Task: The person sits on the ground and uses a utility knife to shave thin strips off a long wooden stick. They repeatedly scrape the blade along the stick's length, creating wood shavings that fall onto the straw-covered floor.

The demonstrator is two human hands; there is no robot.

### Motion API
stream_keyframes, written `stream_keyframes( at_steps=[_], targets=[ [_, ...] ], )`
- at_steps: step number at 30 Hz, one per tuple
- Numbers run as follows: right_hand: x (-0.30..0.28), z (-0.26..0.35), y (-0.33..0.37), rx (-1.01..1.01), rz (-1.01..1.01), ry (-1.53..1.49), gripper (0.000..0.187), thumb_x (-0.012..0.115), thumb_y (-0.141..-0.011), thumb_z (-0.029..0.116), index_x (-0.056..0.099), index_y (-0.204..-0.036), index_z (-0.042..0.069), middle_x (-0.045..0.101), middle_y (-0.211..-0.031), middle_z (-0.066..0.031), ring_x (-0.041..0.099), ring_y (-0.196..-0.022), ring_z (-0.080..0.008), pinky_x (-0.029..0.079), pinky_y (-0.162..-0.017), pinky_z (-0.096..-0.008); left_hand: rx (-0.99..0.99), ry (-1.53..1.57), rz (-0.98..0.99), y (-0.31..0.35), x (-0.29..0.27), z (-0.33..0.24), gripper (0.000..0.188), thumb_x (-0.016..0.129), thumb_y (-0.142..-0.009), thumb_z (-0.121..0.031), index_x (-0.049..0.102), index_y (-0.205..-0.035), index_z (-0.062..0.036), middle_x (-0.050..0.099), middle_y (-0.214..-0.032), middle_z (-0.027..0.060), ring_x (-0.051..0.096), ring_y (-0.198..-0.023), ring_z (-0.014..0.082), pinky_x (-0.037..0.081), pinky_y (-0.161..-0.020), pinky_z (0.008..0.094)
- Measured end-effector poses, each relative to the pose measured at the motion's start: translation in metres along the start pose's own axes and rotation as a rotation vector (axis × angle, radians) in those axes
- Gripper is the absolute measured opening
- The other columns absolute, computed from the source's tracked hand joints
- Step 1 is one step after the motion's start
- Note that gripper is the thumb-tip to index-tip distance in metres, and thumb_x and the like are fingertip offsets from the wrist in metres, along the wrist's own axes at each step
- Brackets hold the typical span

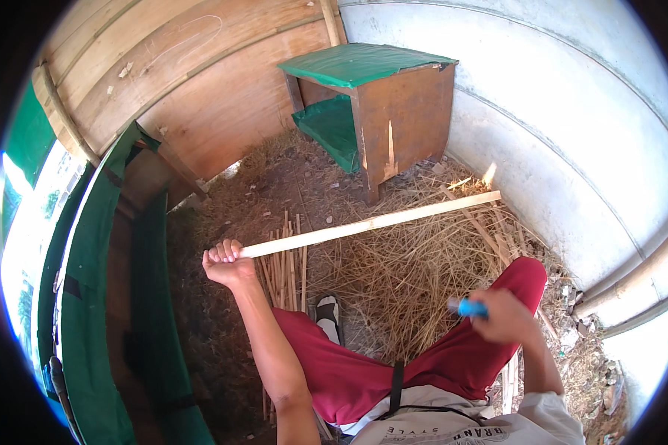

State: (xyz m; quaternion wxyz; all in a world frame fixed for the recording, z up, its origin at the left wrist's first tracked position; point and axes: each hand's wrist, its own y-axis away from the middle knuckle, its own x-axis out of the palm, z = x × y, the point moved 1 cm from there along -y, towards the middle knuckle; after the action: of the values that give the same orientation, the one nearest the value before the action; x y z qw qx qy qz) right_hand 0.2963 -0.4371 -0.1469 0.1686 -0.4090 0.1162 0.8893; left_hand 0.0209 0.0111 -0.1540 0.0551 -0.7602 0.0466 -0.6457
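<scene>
Grips strip (371, 225) by left end in left hand (230, 265), with clamped fingers, apparently to steady it over straw (393, 271) towards edge of floor (234, 211) at white wall (549, 141). Holds blue tool (470, 308) apart from strip in right hand (503, 317), with fingers wrapped round it, apparently for free movement.

There was one left hand (228, 264), one right hand (503, 317), one long pale strip (371, 225), one blurred blue tool (470, 308), one sandal (331, 312), one green-topped cabinet (412, 122), one straw heap (404, 274), and thin sticks (292, 274) overlapping too closely to count.
</scene>
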Motion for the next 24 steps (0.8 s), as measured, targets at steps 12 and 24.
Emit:
stream_keyframes(
  at_steps=[12,24],
  targets=[
    [0.012,0.000,-0.204,-0.249,-0.563,0.140,0.032,0.075,-0.081,0.014,0.069,-0.111,0.005,0.072,-0.084,-0.0145,0.070,-0.067,-0.0277,0.056,-0.061,-0.0375,0.002,0.009,-0.002,-0.001,0.004,0.034,0.039,0.037,-0.092,-0.019,0.031,-0.054,-0.0159,0.026,-0.047,-0.0006,0.023,-0.040,0.0129,0.026,-0.038,0.0270],
    [0.010,-0.033,-0.227,0.040,-0.562,-0.387,0.030,0.069,-0.092,0.032,0.070,-0.100,0.003,0.068,-0.068,-0.0070,0.063,-0.057,-0.0155,0.050,-0.056,-0.0310,-0.092,-0.141,0.044,0.017,0.016,0.066,0.033,0.037,-0.095,-0.019,0.036,-0.063,-0.0125,0.031,-0.056,0.0023,0.034,-0.054,0.0172,0.038,-0.060,0.0343]
  ],
)
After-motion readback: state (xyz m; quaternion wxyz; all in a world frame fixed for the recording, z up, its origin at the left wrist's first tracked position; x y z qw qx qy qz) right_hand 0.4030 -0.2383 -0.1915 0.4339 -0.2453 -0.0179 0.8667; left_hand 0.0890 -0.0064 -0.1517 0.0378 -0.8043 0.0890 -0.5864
